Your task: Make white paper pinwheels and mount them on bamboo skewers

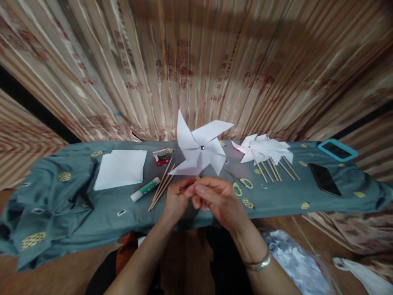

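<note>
The left hand [178,200] and right hand [221,200] meet, fingers closed round the mostly hidden stick of a white pinwheel [201,155], its blades just beyond them. Left of the hands, a glue stick [145,189] wears a green label with print too small to read; farther off, the markings on a red box [161,159] are equally unclear. On the curtain [190,53] ahead of the hands run columns of characters, too blurred to decipher.

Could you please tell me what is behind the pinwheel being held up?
Past the pinwheel's edges, the striped curtain and patterned tablecloth show behind it; anything directly behind its white blades is covered and cannot be seen.
</note>
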The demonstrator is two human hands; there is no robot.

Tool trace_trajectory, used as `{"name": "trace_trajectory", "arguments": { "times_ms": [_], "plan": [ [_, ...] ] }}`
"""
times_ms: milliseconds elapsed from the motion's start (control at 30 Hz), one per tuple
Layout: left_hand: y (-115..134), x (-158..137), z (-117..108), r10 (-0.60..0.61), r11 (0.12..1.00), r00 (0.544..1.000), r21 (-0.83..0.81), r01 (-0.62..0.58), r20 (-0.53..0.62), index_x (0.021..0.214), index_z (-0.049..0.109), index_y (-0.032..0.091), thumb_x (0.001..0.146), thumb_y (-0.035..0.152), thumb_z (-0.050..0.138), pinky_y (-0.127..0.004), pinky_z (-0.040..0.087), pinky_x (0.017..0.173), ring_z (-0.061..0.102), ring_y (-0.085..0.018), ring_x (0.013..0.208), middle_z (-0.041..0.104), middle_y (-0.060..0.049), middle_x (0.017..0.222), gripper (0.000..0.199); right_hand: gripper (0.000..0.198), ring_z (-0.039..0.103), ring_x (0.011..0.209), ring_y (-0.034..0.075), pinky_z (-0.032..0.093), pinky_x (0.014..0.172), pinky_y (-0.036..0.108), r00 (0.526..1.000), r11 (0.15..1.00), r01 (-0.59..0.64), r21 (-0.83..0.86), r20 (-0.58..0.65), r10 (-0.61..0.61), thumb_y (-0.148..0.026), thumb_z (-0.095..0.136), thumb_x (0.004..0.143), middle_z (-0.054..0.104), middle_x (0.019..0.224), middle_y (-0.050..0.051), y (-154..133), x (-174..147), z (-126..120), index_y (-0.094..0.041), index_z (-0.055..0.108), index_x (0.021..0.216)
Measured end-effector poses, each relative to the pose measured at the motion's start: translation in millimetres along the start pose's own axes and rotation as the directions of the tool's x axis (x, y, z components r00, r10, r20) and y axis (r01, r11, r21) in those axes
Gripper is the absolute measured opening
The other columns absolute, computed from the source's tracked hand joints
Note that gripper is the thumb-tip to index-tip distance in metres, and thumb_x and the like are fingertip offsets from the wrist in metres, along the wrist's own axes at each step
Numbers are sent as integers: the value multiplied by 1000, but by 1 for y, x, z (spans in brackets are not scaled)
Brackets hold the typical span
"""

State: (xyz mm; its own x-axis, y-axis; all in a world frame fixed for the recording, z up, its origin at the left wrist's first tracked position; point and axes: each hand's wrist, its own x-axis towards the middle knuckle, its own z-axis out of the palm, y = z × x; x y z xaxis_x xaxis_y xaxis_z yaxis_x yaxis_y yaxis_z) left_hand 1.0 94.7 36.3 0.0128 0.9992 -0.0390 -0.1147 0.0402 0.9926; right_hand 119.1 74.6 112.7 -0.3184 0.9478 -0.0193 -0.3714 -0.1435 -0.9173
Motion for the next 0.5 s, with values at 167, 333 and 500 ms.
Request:
{"name": "trace_trajectory", "arguments": {
  "times_ms": [167, 333, 500],
  "plan": [
    [11, -1, -8, -46, 995, 995, -93, 38, -88, 75, 77, 17, 60, 31, 75, -29, 52, 73, 68, -19, 72, 76, -4, 75, 20, 13, 51, 54, 9, 39, 50, 22, 822, 873, 286, -396, -366, -436, -33, 71, 78, 71, 72, 2, -14, -5, -27, -20, 73, 77],
    [7, -6, -10, -78, 988, 993, -142, 64, -92, 74, 77, 18, 57, 31, 77, -29, 53, 75, 69, -19, 72, 76, -4, 73, 22, 35, 60, 77, 16, 48, 77, 32, 705, 665, 171, -727, -381, -598, -33, 75, 73, 70, 86, 3, -1, 3, -48, -21, 70, 105],
    [4, -9, -12, -65, 995, 995, -81, 59, -78, 74, 77, 19, 59, 32, 76, -32, 52, 80, 68, -20, 75, 77, -5, 77, 21, 39, 62, 71, 15, 50, 72, 32, 787, 807, 169, -566, -415, -457, -35, 78, 68, 71, 84, 3, 10, 9, -54, -20, 68, 102]
  ]
}}
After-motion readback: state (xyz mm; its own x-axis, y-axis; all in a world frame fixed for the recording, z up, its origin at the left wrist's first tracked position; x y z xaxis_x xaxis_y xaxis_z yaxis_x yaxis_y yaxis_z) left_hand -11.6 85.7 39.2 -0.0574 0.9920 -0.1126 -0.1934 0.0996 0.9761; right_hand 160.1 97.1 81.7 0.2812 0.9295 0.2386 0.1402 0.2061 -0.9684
